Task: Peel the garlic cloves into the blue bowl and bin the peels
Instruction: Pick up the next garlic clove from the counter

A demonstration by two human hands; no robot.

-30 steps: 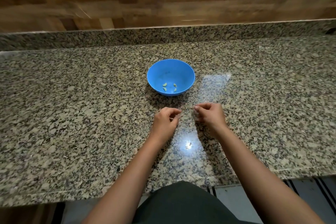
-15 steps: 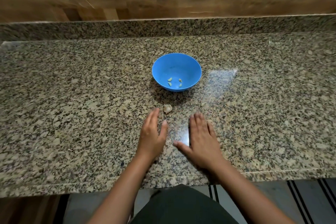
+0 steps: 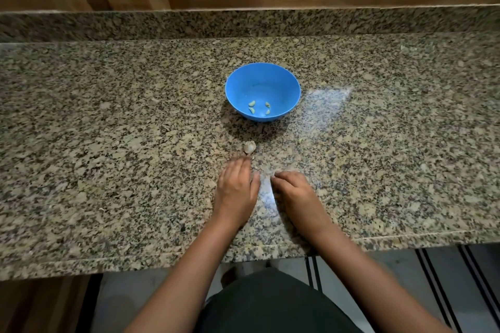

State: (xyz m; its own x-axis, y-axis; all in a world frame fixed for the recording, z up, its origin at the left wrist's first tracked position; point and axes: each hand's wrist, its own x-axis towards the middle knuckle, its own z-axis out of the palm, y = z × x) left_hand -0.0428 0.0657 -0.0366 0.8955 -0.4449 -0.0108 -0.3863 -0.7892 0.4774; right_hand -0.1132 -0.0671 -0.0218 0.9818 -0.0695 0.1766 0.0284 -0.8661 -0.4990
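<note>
Just before the blue bowl (image 3: 284, 83), a garlic piece (image 3: 249, 147) lies on the surface (image 3: 108, 143): likely light, papery, best pinched at its tip. My left hand (image 3: 236, 188) rests nearby, grip apart; my right hand (image 3: 296, 193) curls, contents unclear.

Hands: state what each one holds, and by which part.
Left hand holds nothing; its fingers lie beside the small pale garlic piece. Right hand has curled fingers; any hold there cannot be told.

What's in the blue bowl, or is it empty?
Not empty. The blue bowl stands upright on the counter, and four small peeled garlic cloves lie on its bottom, far from filling it.
</note>
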